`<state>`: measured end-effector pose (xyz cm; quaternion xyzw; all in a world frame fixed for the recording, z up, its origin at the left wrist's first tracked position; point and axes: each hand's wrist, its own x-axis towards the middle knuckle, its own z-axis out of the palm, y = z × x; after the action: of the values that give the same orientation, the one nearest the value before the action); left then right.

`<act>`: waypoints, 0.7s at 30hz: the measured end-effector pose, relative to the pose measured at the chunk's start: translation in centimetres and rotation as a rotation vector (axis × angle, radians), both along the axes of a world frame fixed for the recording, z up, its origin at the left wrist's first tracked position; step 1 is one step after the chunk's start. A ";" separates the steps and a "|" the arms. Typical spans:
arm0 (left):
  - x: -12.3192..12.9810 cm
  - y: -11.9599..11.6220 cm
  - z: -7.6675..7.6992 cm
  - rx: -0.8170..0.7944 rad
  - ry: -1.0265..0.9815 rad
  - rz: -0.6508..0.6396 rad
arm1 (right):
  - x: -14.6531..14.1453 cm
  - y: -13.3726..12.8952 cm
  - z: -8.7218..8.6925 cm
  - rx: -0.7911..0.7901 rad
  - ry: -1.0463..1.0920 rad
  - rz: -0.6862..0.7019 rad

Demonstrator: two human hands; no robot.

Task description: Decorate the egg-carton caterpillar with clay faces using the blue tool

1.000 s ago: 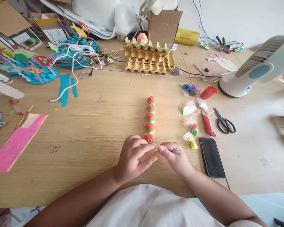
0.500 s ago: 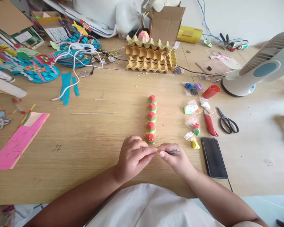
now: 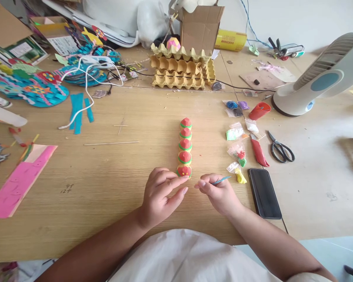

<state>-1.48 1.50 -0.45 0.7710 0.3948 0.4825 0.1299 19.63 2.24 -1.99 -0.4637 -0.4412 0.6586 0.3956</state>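
1. Caterpillar (image 3: 185,145) with red bumps (image 3: 184,157) lies on our desk (image 3: 111,172).
2. Our left hand (image 3: 161,194) is open, close by its face (image 3: 184,171).
3. Our right hand (image 3: 218,192) pinches a thin blue stick (image 3: 222,180).

- Bright, soft light fills the scene; the tabletop (image 3: 314,176) pales with a hazy sheen towards 3 o'clock.
- At the 3 o'clock edge, a diffuse shadow spreads leftward, suggesting light from that side.
- Wide-angle stretching makes the fan (image 3: 320,78) lean outward at 2 o'clock.
- Fine detail looks smeared; handwriting (image 3: 66,188) at 8 o'clock is faint.
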 end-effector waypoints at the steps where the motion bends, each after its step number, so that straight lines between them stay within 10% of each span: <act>1: 0.0 0.0 -0.1 -0.006 -0.001 -0.005 | 0.1 0.0 -0.1 0.006 -0.008 -0.008; 21: 0.3 0.0 -0.3 -0.028 0.025 -0.044 | 0.0 0.2 0.6 0.080 -0.055 0.053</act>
<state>-1.21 1.55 -0.79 0.7835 0.3861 0.4644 0.1462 19.62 2.40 -1.37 -0.4533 -0.4902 0.6377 0.3840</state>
